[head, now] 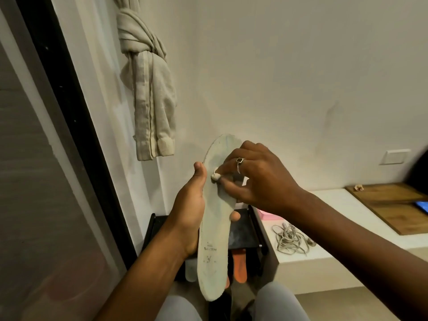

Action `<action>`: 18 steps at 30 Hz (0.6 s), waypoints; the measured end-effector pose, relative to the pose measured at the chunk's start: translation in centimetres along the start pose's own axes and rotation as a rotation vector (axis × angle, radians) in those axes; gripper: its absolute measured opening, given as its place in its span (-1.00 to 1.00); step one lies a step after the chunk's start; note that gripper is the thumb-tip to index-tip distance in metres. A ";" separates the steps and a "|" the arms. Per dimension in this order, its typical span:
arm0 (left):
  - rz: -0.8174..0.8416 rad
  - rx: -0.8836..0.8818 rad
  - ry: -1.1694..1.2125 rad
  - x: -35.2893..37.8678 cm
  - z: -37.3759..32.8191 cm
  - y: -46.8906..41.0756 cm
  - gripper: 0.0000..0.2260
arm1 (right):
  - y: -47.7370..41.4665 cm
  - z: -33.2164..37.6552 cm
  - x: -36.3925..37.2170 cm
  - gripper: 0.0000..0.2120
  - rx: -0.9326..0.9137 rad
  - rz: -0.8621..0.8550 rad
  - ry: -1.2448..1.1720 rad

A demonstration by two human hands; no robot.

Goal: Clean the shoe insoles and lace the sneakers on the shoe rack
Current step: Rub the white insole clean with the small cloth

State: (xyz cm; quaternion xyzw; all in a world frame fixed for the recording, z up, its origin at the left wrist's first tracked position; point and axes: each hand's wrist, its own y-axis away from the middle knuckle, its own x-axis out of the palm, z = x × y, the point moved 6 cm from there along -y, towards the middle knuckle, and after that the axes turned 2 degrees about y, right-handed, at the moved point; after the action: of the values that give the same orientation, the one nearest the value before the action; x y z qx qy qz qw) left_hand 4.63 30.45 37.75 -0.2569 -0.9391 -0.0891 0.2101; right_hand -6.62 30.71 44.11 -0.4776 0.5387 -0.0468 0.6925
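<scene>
Black metal shoe rack (243, 235), low centre, just beyond the person's grey-trousered knees. Its lower tier holds a flat orange insole (239, 267) on the right and a pale grey insole (190, 269) on the left, both partly hidden by the raised insole in front.

Long off-white foam insole (215, 228), held roughly upright above the rack, toe end far and heel end near. The left hand (188, 212) grips its left edge: the thumb lies along the front and the fingers curl behind, with one fingertip showing past the right edge. The right hand (252, 179), wearing a silver ring (239, 162), pinches a small white wad (215, 176) between thumb and forefinger and presses it against the insole's upper half.

White low ledge (324, 228), right of the rack. It carries a loose tangle of grey shoelaces (289, 239) near its left end and a flat pink object (269, 215) just beyond them, half covered by the right forearm. Farther right lies a brown wooden board (389, 205), with a small tan object (358, 187) at its far corner and a lit blue screen (421, 206) at the frame edge.

Room: a cream wall with a white switch plate (397, 156) at right, a beige knotted curtain (148, 89) hanging at upper left, and a dark-framed glass panel (46, 158) along the left side.

Writing — dark print on the heel of the held insole, too blurred to read.
</scene>
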 end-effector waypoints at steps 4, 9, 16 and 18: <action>0.044 -0.036 -0.036 0.6 0.1 0.3 -0.34 | -0.8 -2.9 -1.5 -0.81 0.165 -0.154 0.100; 0.008 -0.004 0.010 0.6 -0.2 0.4 -0.37 | -0.5 -0.9 0.2 -0.82 0.091 -0.107 -0.030; 0.023 -0.040 -0.066 0.7 -0.1 0.5 -0.35 | -1.7 -4.5 -1.2 -0.86 0.312 -0.282 0.049; 0.011 -0.016 -0.057 0.6 -0.2 0.6 -0.35 | -1.6 -3.4 -0.6 -0.83 0.280 -0.254 -0.030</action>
State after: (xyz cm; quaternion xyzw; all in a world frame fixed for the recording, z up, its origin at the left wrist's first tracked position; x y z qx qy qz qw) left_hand 4.50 31.14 38.21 -0.2660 -0.9426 -0.0881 0.1817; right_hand -8.87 28.17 45.81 -0.4411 0.4521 -0.2013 0.7487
